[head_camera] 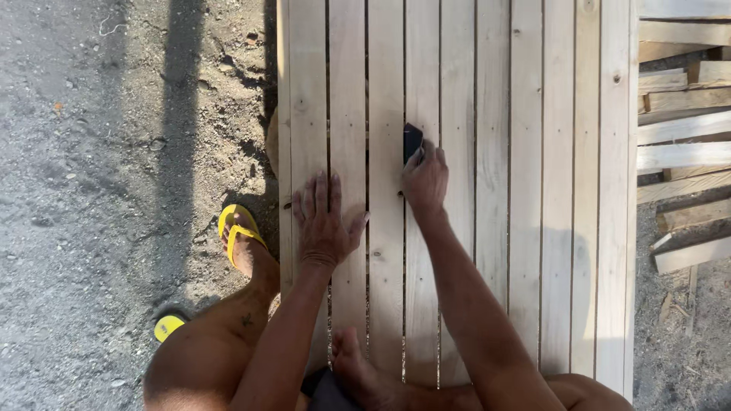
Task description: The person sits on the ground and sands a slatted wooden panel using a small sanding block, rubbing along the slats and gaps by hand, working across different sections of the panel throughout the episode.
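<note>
The right hand [425,180] is closing its fingers around a small dark block [412,141], pressing it onto the slatted wooden panel [533,190] near the panel's middle. The left hand [324,221] is lying flat with fingers spread, gripping nothing, bearing down on the slats just left of the block. A bare foot [358,369] is resting on the panel's near edge, while a foot in a yellow sandal [238,232] is standing on the dirt ground [91,190] just off the panel's left edge. Loose planks [681,144] are piled off its right edge. The slats already look joined and pale throughout; how much of the surface remains to be rubbed I cannot tell.
</note>
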### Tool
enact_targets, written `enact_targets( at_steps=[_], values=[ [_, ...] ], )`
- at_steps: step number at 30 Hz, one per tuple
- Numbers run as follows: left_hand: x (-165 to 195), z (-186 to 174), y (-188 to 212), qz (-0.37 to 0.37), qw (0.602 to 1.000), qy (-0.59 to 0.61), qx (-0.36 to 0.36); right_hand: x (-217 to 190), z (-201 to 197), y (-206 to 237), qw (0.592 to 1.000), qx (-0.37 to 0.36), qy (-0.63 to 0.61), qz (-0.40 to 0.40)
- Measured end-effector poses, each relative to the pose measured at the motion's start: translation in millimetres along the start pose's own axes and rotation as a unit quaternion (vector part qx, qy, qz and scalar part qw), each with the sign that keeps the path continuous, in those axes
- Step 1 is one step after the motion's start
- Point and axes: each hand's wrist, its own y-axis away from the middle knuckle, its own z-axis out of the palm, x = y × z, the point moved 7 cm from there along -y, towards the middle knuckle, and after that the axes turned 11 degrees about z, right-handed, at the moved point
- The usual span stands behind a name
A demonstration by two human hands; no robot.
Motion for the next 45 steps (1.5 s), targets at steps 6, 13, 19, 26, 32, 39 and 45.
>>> enact_targets(
  at_steps=[6, 13, 19, 26, 32, 39, 45],
  values=[
    [0.8, -2.7, -2.9, -0.003, 1.0, 0.016, -0.006, -5.4, 22.2, -18.3, 0.962, -0.063, 0.247, -0.099],
    [-0.6, 2.0, 0.9, -0.001, 1.0, 0.016, -0.009, -26.0, 3.8, -17.4, 0.99, -0.04, 0.113, -0.079],
    [-0.3, 1.7, -1.0, -0.002, 1.0, 0.013, -0.009, -44.4, 0.9, -26.1, 0.989, -0.064, 0.12, -0.058],
    [0.4, -1.1, 0.0, 0.0, 1.0, 0.006, -0.002, -38.3, -1.3, -26.5, 0.993, -0.065, 0.088, -0.045],
    [1.5, -3.5, -1.2, 0.001, 1.0, 0.013, -0.002, -33.3, -4.8, -27.8, 0.993, -0.065, 0.091, -0.048],
    [6.3, -13.2, -0.5, -0.006, 1.0, 0.021, -0.011, -38.1, 8.0, -23.7, 0.986, -0.084, 0.124, -0.068],
    [2.8, -9.6, -0.4, 0.007, 1.0, 0.006, 0.003, -49.2, -41.0, -41.9, 0.994, 0.032, 0.045, -0.09]
  ],
)
